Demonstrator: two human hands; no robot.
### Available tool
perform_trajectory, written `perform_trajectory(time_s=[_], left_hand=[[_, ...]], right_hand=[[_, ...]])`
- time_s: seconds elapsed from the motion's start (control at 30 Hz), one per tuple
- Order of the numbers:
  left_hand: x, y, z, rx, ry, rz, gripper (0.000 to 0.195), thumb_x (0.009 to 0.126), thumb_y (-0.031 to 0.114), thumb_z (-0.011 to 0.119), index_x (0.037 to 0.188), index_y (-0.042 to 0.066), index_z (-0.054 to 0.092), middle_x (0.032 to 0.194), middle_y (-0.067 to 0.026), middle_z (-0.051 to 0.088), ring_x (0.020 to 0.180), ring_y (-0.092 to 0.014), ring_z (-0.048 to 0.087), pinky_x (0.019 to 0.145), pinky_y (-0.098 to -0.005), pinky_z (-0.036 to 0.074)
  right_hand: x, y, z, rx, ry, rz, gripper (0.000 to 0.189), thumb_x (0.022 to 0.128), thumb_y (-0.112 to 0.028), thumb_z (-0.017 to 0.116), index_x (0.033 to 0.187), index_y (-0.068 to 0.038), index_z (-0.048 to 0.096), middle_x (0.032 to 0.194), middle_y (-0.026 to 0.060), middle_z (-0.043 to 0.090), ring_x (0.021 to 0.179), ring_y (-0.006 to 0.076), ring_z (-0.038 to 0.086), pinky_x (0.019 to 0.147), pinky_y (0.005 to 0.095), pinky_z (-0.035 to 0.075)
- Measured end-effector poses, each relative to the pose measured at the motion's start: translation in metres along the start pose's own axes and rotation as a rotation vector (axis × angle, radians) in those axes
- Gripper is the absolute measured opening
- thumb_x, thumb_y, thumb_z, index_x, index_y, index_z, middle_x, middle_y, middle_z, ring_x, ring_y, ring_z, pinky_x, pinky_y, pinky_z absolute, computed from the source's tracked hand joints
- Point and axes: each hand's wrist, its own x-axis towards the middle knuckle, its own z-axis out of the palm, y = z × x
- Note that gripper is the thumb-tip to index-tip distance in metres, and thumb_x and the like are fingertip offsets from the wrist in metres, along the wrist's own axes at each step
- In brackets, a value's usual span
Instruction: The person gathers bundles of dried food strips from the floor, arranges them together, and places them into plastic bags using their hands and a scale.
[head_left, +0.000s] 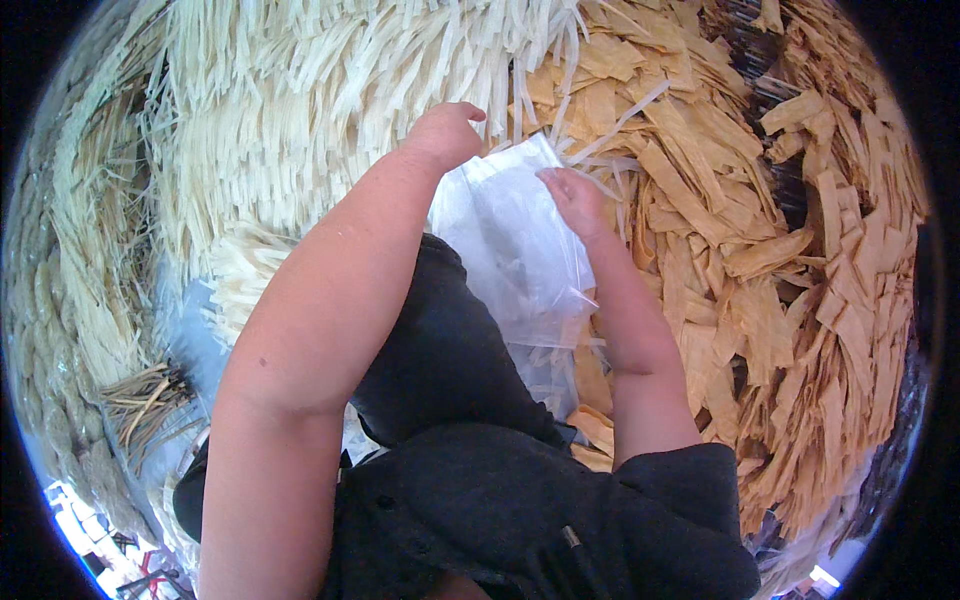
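Before my body hangs a clear plastic bag (517, 247), flat and wrinkled, its upper edge towards the heaped strips. My right hand (576, 199) grips the bag near its upper right side, fingertips on the film. At the bag's upper left corner is my left hand (450, 136), back turned up; one fingertip sticks out to the right. The rest of its fingers are hidden, so what it holds does not show. Just beyond lie pale, flat, noodle-like dried strips (337, 112). Wider tan dried strips, perhaps tofu skin (690, 180), lie to the right of the bag.
A smaller pile of pale strips (244, 262) is by my left forearm. Thin brown stalks (150, 405) lie at the lower left. Greyish twisted bundles (45, 330) line the left rim. Dark gaps (784, 150) run between the tan heaps.
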Motion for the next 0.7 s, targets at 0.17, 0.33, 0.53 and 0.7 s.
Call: perform_trajectory(time_s=[0.17, 0.33, 0.53, 0.7], left_hand=[[-0.016, 0.009, 0.004, -0.107, -0.142, 0.237, 0.057, 0.067, 0.006, 0.070, 0.122, 0.015, 0.060, 0.124, -0.0120, 0.058, 0.117, -0.023, 0.053, 0.098, -0.0322, 0.042], [-0.021, 0.006, -0.025, -0.611, -0.205, 0.059, 0.035, 0.091, 0.019, 0.053, 0.125, 0.016, 0.057, 0.111, -0.0050, 0.065, 0.111, -0.018, 0.052, 0.095, -0.0340, 0.040], [-0.130, -0.044, -0.099, -0.599, 0.152, 0.239, 0.048, 0.088, 0.037, 0.062, 0.130, 0.015, 0.053, 0.124, -0.0060, 0.059, 0.121, -0.019, 0.048, 0.101, -0.0314, 0.036], [-0.229, -0.163, -0.137, -0.447, 0.611, 0.157, 0.025, 0.091, 0.021, 0.061, 0.111, 0.006, 0.063, 0.100, -0.0036, 0.067, 0.099, -0.012, 0.059, 0.090, -0.0271, 0.043]], right_hand=[[0.020, -0.113, -0.075, 0.295, 0.020, 0.075, 0.027, 0.094, -0.027, 0.055, 0.100, -0.003, 0.067, 0.068, -0.0004, 0.059, 0.064, 0.0089, 0.055, 0.061, 0.0245, 0.045], [0.068, -0.212, -0.108, 0.445, 0.350, -0.185, 0.023, 0.095, -0.023, 0.054, 0.094, -0.003, 0.066, 0.066, -0.0024, 0.054, 0.061, 0.0072, 0.051, 0.058, 0.0217, 0.043], [0.146, -0.311, -0.072, 0.817, 0.508, -0.246, 0.025, 0.089, -0.028, 0.061, 0.103, -0.008, 0.062, 0.079, -0.0017, 0.056, 0.069, 0.0085, 0.051, 0.061, 0.0256, 0.044], [0.190, -0.405, 0.021, 1.269, 0.092, -0.128, 0.025, 0.089, -0.028, 0.060, 0.099, -0.005, 0.060, 0.074, -0.0002, 0.054, 0.068, 0.0084, 0.050, 0.062, 0.0264, 0.043]])
